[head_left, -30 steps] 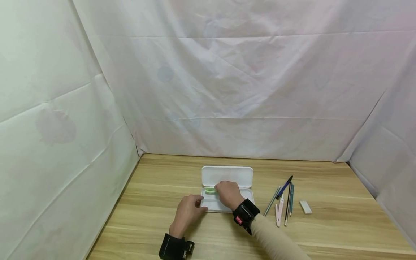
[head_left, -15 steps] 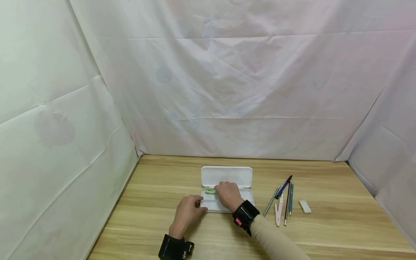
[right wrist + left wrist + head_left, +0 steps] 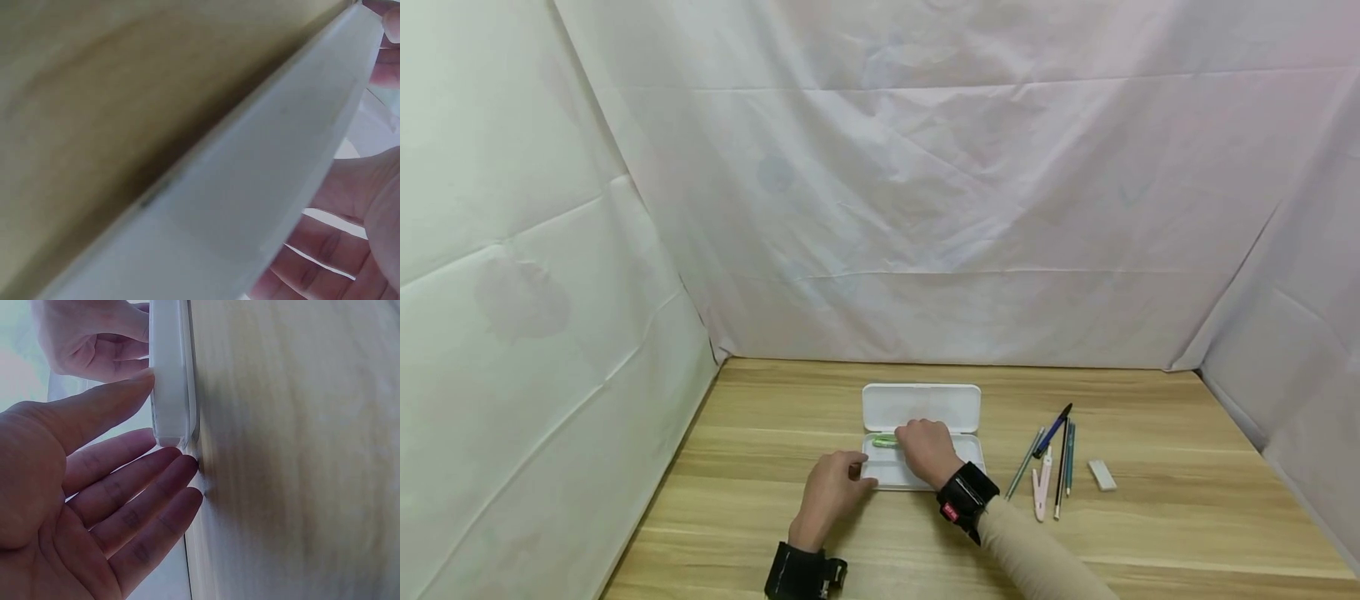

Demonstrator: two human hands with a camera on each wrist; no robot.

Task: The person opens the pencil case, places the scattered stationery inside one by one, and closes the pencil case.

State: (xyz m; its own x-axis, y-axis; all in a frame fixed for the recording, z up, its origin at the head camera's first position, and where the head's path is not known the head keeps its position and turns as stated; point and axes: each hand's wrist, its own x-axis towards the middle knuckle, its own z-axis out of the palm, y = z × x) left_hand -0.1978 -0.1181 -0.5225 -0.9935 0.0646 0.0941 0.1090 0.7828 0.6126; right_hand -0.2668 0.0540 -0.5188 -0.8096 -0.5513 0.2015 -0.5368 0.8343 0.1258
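The open white case (image 3: 921, 408) lies near the far edge of the tabletop (image 3: 1187, 517). The left hand (image 3: 831, 493), fingers loosely extended, touches its left end. The right hand (image 3: 931, 452) reaches inside, at a green item (image 3: 885, 440); whether it grips this I cannot tell. Nearer the tabletop's right edge lie 1 pink compass (image 3: 1046, 482) and 1 white eraser (image 3: 1102, 476).

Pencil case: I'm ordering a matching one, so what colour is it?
The pencil case is white, seen best in the head view.
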